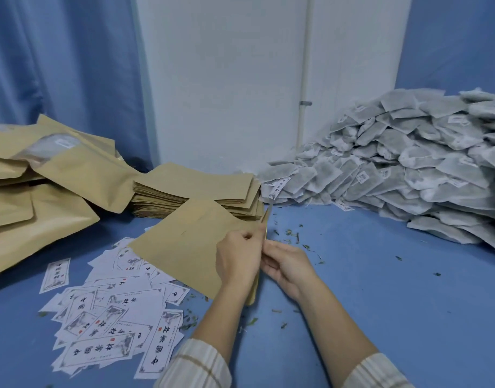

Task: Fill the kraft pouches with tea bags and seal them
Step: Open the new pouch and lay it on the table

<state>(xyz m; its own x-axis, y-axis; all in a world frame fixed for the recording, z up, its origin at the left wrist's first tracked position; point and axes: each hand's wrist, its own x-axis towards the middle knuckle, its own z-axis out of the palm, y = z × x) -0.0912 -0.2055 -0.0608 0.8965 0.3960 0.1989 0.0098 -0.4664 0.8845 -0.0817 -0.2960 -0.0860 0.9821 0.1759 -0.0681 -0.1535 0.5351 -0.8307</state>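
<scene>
A flat kraft pouch (184, 242) lies tilted in the middle of the blue table, its right edge lifted. My left hand (237, 261) pinches that edge from the left side. My right hand (288, 264) pinches the same edge from the right, fingers curled, the two hands touching. A stack of empty kraft pouches (195, 189) sits just behind. A large heap of grey tea bags (408, 166) fills the right side of the table. Filled kraft pouches (50, 175) are piled at the left.
Several white printed labels (114, 317) lie scattered at the front left, partly under the held pouch. Loose tea leaf bits (293, 236) dot the blue tabletop (394, 303). A white wall with a pipe (303, 102) and blue curtains stand behind.
</scene>
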